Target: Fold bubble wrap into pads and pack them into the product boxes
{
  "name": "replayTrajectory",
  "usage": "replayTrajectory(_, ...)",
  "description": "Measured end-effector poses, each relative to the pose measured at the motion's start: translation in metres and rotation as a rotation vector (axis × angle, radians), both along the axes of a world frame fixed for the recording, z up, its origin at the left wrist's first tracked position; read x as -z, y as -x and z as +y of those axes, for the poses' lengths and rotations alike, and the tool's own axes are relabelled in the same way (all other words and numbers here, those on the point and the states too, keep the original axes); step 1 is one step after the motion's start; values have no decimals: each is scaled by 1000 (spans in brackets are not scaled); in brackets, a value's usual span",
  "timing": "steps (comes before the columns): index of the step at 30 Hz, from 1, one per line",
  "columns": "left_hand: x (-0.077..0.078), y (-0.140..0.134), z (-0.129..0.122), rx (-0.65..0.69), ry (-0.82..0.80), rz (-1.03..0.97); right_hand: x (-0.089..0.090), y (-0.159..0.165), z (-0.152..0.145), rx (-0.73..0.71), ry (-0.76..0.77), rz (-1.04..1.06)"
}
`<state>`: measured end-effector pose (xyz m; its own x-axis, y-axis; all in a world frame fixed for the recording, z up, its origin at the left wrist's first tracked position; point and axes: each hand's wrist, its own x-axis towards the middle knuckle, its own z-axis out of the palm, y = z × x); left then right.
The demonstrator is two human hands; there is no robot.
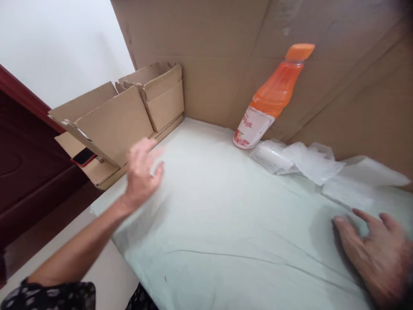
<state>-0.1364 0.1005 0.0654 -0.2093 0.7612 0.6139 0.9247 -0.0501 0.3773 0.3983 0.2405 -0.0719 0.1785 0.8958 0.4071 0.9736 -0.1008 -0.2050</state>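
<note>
My left hand [142,174] hovers over the left part of the cloth-covered table, a little blurred, fingers apart and holding nothing. Two open cardboard boxes [118,125] stand just beyond it. At the lower right, my right hand [376,249] is spread close to the pale green cloth [206,206], also with nothing in it. Clear plastic packaging [312,163] and a white translucent sheet or bag [351,191] lie just beyond that hand. A bottle of orange drink [269,99] with an orange cap and white label stands at the back, near the cardboard wall.
A tall cardboard panel [209,56] closes off the back and right side. On a cardboard ledge left of the boxes lies a dark phone with a red edge [84,157]. A dark red door or furniture panel [26,159] is at the far left.
</note>
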Motion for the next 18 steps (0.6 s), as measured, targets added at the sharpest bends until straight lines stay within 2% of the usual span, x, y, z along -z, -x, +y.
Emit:
replayTrajectory(2, -36, 44, 7, -216, -34, 203, 1, 2, -22, -15, 31, 29)
replayTrajectory(4, -67, 74, 11, -335, 45, 313, -2, 8, -38, -58, 36, 22)
replayTrajectory(6, -88, 89, 12, -391, 137, 338, -6, 15, -46, -70, 29, 24)
replayTrajectory(7, -93, 92, 11, -397, 174, 324, -9, 18, -48, -65, 20, 32)
replayTrajectory(9, -95, 92, 5, -396, 194, 283, -14, 22, -50, -56, 9, 56)
replayTrajectory(12, -81, 78, -17, -332, 94, 264, -19, 26, -50, -53, 18, 80)
replayTrajectory(15, -62, 47, -51, -160, -22, 240, -25, 30, -51, -62, 22, 117)
replayTrajectory(18, -48, 3, -83, 33, -13, 160, -29, 40, -59, -85, -16, 185)
